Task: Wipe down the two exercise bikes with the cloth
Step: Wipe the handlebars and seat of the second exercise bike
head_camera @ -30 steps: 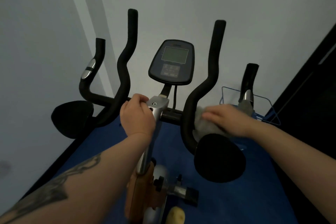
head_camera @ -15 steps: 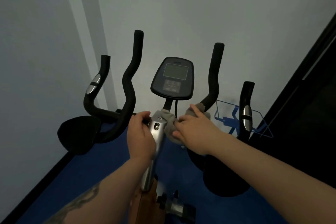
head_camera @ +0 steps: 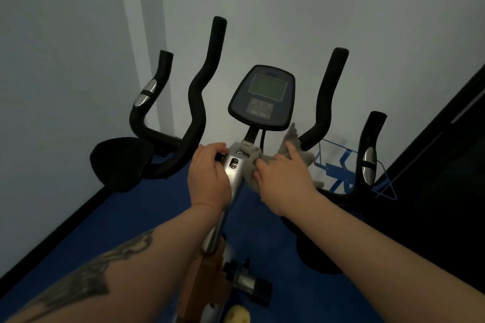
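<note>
Head view: crumpled grey cloth (head_camera: 250, 165) is pressed against silver metal stem (head_camera: 234, 165) by right hand (head_camera: 284, 178).
Black handlebar (head_camera: 196, 123) base is gripped by left hand (head_camera: 208, 176); right fingers are curled around the cloth.

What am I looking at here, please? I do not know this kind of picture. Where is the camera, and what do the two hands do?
The camera sits on a person's head and looks forward and down, so you see their own two arms. In front stands an exercise bike with black handlebars and a display console. The left hand grips the bar beside the silver stem. The right hand presses a grey cloth against the stem's top, wiping it. The floor is blue; a blue wire rack stands at the right.
</note>
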Demonstrator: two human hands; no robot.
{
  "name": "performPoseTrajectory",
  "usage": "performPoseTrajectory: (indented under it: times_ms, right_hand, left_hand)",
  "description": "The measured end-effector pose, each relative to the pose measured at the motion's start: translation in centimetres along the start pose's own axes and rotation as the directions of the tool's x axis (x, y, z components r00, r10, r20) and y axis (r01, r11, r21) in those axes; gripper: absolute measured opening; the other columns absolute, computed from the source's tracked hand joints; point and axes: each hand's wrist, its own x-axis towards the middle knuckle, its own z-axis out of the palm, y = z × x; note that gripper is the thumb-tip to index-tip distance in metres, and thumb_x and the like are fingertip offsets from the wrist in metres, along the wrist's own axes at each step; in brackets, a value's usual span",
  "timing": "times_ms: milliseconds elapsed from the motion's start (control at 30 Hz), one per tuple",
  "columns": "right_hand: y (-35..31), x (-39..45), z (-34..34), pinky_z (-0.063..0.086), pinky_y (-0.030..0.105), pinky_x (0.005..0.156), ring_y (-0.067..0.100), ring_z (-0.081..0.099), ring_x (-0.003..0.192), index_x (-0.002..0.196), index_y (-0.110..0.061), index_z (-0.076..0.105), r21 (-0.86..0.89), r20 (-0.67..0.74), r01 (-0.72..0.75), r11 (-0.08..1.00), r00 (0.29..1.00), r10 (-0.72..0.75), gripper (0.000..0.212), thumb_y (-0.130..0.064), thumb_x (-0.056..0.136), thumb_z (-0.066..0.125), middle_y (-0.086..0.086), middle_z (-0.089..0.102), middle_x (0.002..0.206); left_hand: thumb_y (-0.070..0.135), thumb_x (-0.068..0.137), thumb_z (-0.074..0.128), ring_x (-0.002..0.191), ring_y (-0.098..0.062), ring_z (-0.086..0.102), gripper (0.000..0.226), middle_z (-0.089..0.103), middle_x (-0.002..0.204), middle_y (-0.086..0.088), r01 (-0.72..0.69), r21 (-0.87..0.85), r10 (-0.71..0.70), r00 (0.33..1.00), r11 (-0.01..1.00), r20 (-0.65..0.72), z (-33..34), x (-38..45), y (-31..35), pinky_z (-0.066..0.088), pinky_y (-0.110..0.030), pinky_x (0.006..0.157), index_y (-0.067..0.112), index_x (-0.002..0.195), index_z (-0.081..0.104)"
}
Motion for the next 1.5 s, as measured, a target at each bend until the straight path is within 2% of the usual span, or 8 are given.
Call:
performPoseTrajectory:
  times_ms: [133,433,600,867,1067,1300,1400,1500]
  right_hand:
    - [0.3,2.0,-1.4,0.001,0.057,0.116,0.029,0.057,0.109,0.122,-0.011,0.053,-0.023,0.066,-0.028,0.999,0.997,0.03,0.031,-0.022,0.094,0.048,0.003,0.067,0.102]
    - [-1.4,-0.4,0.3,-0.011,0.058,0.113,0.028,0.041,0.131,0.152,-0.019,0.026,0.011,-0.051,-0.043,0.999,0.998,0.044,0.056,-0.033,0.099,0.04,0.002,0.039,0.149]
    - [2.0,2.2,-0.9,0.035,0.044,0.101,0.022,0.054,0.082,0.114,-0.018,0.053,-0.015,0.005,0.178,0.984,0.984,-0.178,0.027,-0.027,0.105,0.03,0.002,0.061,0.106]
    - [1.7,0.2,0.9,0.018,0.041,0.112,0.024,0.054,0.108,0.121,-0.018,0.05,0.095,-0.128,0.129,0.987,0.985,-0.117,0.03,-0.033,0.104,0.03,0.002,0.062,0.111]
    - [2.6,3.7,-1.6,0.037,0.039,0.078,0.021,0.048,0.075,0.071,-0.019,0.038,0.168,0.051,0.061,0.984,0.996,-0.071,0.038,-0.03,0.103,0.023,0.002,0.057,0.088]
    - [2.2,0.3,0.8,0.018,0.034,0.114,0.017,0.059,0.098,0.101,-0.024,0.065,0.486,-0.196,0.089,0.87,0.981,0.009,0.027,-0.035,0.101,0.04,-0.002,0.068,0.091]
    - [0.6,0.7,-0.5,0.036,0.037,0.1,0.024,0.059,0.1,0.098,-0.025,0.067,0.795,-0.188,-0.004,0.607,0.949,0.253,0.027,-0.035,0.102,0.042,0.004,0.07,0.091]
    - [-2.7,2.5,-1.2,0.032,0.031,0.08,0.029,0.058,0.101,0.113,-0.016,0.063,0.715,-0.16,-0.072,0.695,0.952,0.263,0.034,-0.029,0.104,0.033,0.012,0.065,0.11]
  left_hand:
    - [-0.011,0.085,0.042,0.101,-0.022,0.059,0.035,0.061,0.1,0.003,-0.039,0.031,0.039,0.999,0.999,-0.005,0.0,0.0,-0.3,0.051,-0.043,0.085,0.01,0.099,0.065]
    - [-0.01,0.086,0.043,0.104,-0.026,0.058,0.034,0.055,0.095,0.011,-0.039,0.038,0.039,0.999,0.999,-0.011,-0.1,0.0,0.1,0.05,-0.049,0.085,0.011,0.098,0.065]
    - [-0.011,0.086,0.043,0.108,-0.033,0.058,0.033,0.054,0.093,0.01,-0.045,0.053,0.045,0.999,0.998,-0.003,-0.2,-0.1,0.2,0.049,-0.052,0.087,0.01,0.098,0.066]
    - [-0.01,0.085,0.043,0.106,-0.029,0.057,0.033,0.054,0.094,0.008,-0.018,0.037,0.018,1.0,0.999,-0.005,-0.3,-0.1,0.5,0.049,-0.05,0.086,0.011,0.097,0.066]
    - [-0.008,0.084,0.043,0.103,-0.031,0.058,0.032,0.054,0.092,0.009,-0.071,0.08,0.072,0.997,0.994,-0.004,-0.1,-0.1,0.1,0.05,-0.048,0.084,0.011,0.096,0.066]
    - [-0.003,0.085,0.046,0.089,-0.022,0.057,0.026,0.055,0.088,0.005,-0.018,0.15,0.012,0.999,0.988,0.047,-0.5,0.3,0.6,0.048,-0.04,0.072,0.015,0.091,0.063]
    - [0.003,0.085,0.049,0.079,-0.02,0.055,0.017,0.057,0.079,0.003,-0.11,0.263,0.061,0.98,0.959,0.189,-1.3,1.5,1.1,0.047,-0.04,0.065,0.017,0.086,0.058]
    - [0.002,0.084,0.046,0.092,-0.02,0.054,0.02,0.057,0.079,0.006,-0.221,0.318,0.128,0.949,0.922,0.289,-2.5,2.1,0.3,0.048,-0.039,0.075,0.016,0.088,0.06]
